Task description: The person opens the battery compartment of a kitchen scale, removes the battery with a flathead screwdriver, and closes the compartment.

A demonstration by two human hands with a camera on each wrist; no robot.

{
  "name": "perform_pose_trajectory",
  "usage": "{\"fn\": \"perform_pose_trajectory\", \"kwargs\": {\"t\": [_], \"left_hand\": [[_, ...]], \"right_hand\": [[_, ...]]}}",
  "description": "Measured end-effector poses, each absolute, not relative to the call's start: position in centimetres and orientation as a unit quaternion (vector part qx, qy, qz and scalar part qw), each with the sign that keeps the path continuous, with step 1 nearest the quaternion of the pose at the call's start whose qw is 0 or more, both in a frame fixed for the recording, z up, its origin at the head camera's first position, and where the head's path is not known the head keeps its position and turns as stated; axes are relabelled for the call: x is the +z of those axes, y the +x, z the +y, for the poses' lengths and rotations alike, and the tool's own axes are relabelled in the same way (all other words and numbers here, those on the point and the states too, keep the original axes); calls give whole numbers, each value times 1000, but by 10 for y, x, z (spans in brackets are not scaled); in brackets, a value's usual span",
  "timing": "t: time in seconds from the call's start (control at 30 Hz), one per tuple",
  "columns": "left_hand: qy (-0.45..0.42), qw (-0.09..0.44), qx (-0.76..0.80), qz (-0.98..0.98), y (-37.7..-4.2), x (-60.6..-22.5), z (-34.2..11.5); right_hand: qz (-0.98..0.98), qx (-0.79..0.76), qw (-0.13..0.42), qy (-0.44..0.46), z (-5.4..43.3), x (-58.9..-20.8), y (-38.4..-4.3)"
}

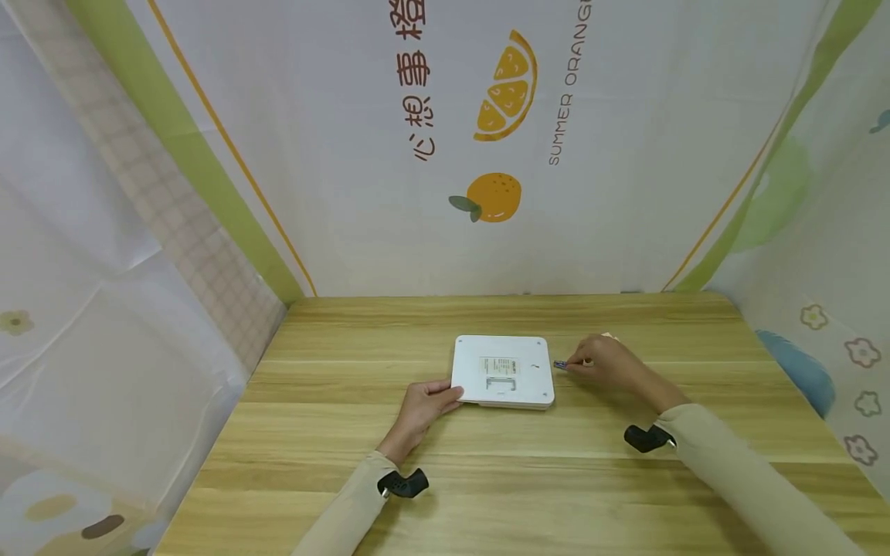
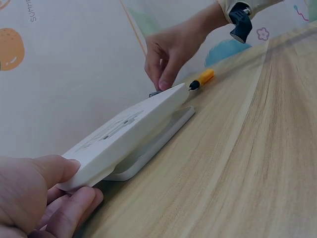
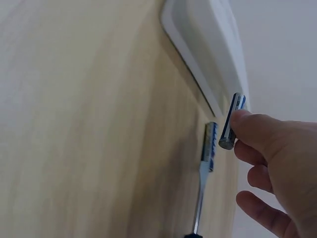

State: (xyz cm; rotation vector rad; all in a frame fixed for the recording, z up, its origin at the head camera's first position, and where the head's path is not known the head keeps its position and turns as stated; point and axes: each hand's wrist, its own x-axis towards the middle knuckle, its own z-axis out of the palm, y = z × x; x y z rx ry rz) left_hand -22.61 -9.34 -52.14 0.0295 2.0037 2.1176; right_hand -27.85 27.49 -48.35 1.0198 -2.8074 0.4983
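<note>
A white kitchen scale (image 1: pixel 502 347) lies upside down on the table, its label and open battery compartment (image 1: pixel 501 384) facing up. At its near left corner my left hand (image 1: pixel 426 405) grips the edge, thumb (image 2: pixel 62 168) on top and fingers curled below. Just off the right edge, my right hand (image 1: pixel 606 363) pinches a small cylindrical battery (image 3: pixel 229 131) between thumb and fingers. Below that hand, a second battery (image 3: pixel 210 144) rests on the table beside the scale. The compartment's inside is too small to make out.
A screwdriver (image 2: pixel 202 78) with an orange and black handle lies right of the scale, its shaft tip by the second battery. The wooden table (image 1: pixel 334 432) meets a printed cloth (image 1: pixel 612 232) at the back, with more cloth at both sides.
</note>
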Motion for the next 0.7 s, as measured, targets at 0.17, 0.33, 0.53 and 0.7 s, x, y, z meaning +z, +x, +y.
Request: {"fn": "perform_pose_trajectory", "kwargs": {"t": [0.17, 0.33, 0.53, 0.7], "left_hand": [[13, 114, 723, 682, -227, -522, -93], [17, 115, 723, 681, -227, -523, -93], [20, 113, 727, 677, -227, -523, -94], [17, 112, 727, 677, -228, -524, -95]], "right_hand": [[-930, 153, 54, 330, 272, -490, -276], [-926, 137, 65, 344, 269, -494, -276], [-922, 105, 85, 362, 268, -495, -276], [-928, 102, 87, 348, 267, -494, -275]]}}
